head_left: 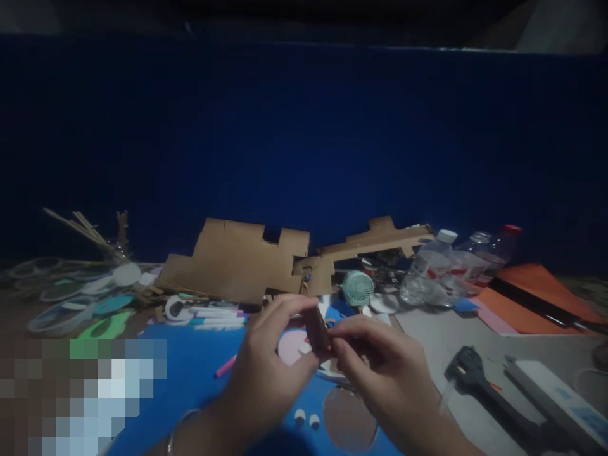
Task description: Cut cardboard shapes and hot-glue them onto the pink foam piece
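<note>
Between both hands is a small dark brown block-like piece (pixel 316 330), seen edge-on, above a blue mat (pixel 190 367). My left hand (pixel 268 361) grips it at top and bottom with finger and thumb. My right hand (pixel 387 364) pinches at its right side; a tiny reddish bit shows near those fingertips, too small to name. Just behind the hands lies a pale pink disc (pixel 291 347), partly covered. Below them on the mat are two small white pieces (pixel 306 418) and a clear round disc (pixel 350 419).
Cut cardboard (pixel 237 259) leans at the back, with markers (pixel 218 316) and a mint fan (pixel 358 288) before it. Plastic bottles (pixel 430 266) and orange paper (pixel 536 297) stand right. A black glue gun (pixel 484 386) lies front right. Plastic rings and sticks clutter the left.
</note>
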The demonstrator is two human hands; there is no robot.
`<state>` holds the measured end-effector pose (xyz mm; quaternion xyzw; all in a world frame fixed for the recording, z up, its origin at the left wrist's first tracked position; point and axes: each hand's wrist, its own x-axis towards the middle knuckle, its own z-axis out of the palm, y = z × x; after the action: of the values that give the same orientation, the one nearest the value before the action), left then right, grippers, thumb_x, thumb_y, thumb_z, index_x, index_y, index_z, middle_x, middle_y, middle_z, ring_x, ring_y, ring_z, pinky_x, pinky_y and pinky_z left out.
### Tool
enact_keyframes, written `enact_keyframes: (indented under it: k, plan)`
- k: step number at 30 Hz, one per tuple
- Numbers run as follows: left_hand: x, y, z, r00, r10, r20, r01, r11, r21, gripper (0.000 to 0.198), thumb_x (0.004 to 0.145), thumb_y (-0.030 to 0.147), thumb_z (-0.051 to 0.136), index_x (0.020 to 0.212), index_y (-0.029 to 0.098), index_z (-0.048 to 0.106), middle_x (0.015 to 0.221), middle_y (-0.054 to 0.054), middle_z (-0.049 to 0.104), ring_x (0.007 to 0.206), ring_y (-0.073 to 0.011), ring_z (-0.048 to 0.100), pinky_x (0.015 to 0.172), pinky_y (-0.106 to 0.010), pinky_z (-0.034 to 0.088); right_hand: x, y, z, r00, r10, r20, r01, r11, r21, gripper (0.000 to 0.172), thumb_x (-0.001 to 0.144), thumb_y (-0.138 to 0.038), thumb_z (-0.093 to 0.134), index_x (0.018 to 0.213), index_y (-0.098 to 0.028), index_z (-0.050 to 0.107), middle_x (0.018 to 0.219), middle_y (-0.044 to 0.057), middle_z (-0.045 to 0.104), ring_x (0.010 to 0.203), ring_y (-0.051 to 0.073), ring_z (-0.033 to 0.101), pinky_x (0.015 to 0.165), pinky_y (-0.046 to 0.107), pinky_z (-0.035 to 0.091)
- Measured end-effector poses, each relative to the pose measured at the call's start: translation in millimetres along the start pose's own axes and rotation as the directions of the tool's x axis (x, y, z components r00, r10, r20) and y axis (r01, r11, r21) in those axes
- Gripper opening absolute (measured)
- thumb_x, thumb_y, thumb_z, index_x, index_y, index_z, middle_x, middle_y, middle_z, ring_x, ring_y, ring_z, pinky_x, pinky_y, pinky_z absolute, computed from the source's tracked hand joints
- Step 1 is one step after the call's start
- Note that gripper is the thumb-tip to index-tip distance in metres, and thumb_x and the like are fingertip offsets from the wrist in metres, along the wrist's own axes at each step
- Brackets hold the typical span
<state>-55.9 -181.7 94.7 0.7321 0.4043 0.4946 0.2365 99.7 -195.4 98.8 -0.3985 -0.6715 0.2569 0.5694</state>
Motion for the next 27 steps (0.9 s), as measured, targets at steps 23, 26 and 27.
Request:
enact_keyframes:
  k: [23,26,27]
  plan:
    - [9,-8,-5.9,0.971,-0.124,0.205,0.090,0.982,0.168,0.010,0.075,0.025,0.062,0.071,0.020,0.055,0.114,-0.005,0.054,0.109,-0.0226,0.049,0.091,-0.042,0.042,90,130,-61,0.952,0.305,0.013,-0.235,0.757,-0.610,0.050,0.074,-0.012,0.056,0.124,-0.014,0.053,0.123,0.015,0.057,0.112,0.028,0.054,0.091,0.038,0.041]
    - [10,0,-7.5,0.948,-0.180,0.261,0.141,0.977,0.162,0.010,0.076,0.026,0.062,0.071,0.021,0.055,0.115,-0.004,0.054,0.109,-0.0222,0.050,0.092,-0.043,0.041,102,165,-68,0.923,0.380,0.056,-0.255,0.714,-0.652,0.043,0.074,-0.015,0.058,0.116,-0.012,0.059,0.112,0.016,0.064,0.104,0.030,0.059,0.085,0.035,0.044]
    - [11,2,-7.8,0.941,-0.200,0.274,0.162,0.975,0.156,0.010,0.076,0.026,0.063,0.071,0.021,0.055,0.116,-0.004,0.053,0.108,-0.0219,0.050,0.092,-0.043,0.041,101,171,-68,0.918,0.391,0.070,-0.252,0.710,-0.658,0.040,0.075,-0.017,0.058,0.114,-0.012,0.060,0.111,0.016,0.065,0.103,0.029,0.060,0.084,0.034,0.044]
